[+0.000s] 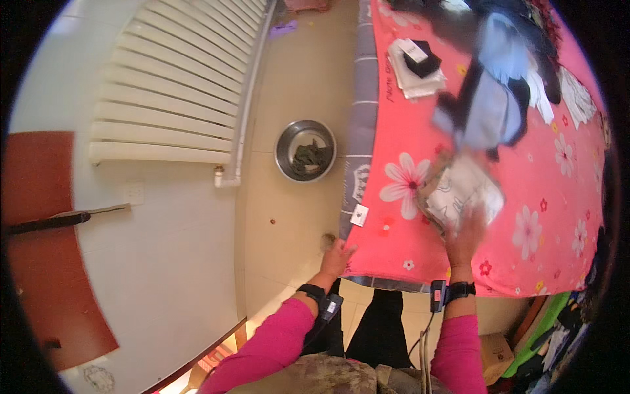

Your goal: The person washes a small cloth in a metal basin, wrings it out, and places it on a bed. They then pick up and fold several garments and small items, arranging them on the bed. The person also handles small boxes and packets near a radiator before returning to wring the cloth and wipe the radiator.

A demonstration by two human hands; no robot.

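The pink blanket (pixel 394 246), which is printed with flowers, is taken here as the landmark. On its near part, right of the middle, a folded white cloth (pixel 453 187) with dark line drawing is placed, and its near edge is covered by the right hand (pixel 467 231). This hand is blurred, so it cannot be told whether the cloth is pinched or only pressed from above. The left hand (pixel 336 258) is held at the near left corner of the blanket, with fingers pointed toward it; whether the edge is gripped cannot be told. At the blanket's far left part, a white folded pile (pixel 403 75) is seen, with a black folded piece (pixel 426 64) laid on top. Blue clothes (pixel 489 105), partly blurred, are spread on its far right part. On the floor left of the blanket, a metal basin (pixel 283 148) is placed, in which a dark cloth (pixel 312 157) is contained.
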